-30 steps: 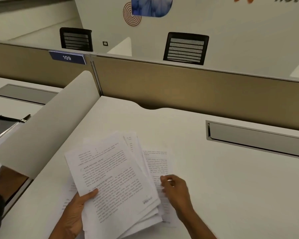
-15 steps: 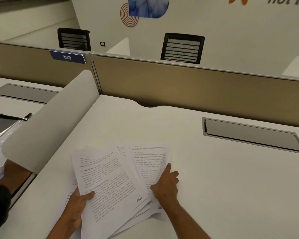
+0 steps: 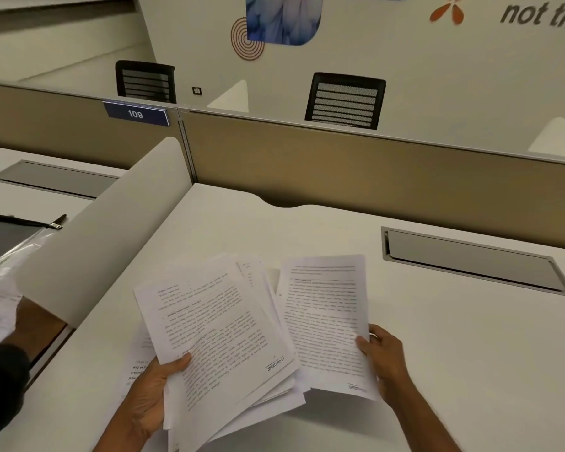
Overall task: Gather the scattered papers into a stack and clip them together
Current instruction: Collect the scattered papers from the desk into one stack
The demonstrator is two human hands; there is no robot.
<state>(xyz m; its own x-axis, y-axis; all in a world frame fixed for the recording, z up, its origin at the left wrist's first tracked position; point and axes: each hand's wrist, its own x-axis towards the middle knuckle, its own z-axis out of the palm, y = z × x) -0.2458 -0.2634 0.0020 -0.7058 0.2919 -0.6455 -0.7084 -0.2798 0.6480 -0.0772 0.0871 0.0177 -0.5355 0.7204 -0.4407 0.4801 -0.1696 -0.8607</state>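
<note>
A white desk (image 3: 437,337) with a recessed grey cable hatch (image 3: 470,261) backs onto a tan partition (image 3: 356,177) carrying a blue "109" plate (image 3: 135,114). Beyond it stand two black mesh chairs (image 3: 344,101) (both unoccupied) before a pale wall with an orange spiral (image 3: 246,39) graphic.
</note>
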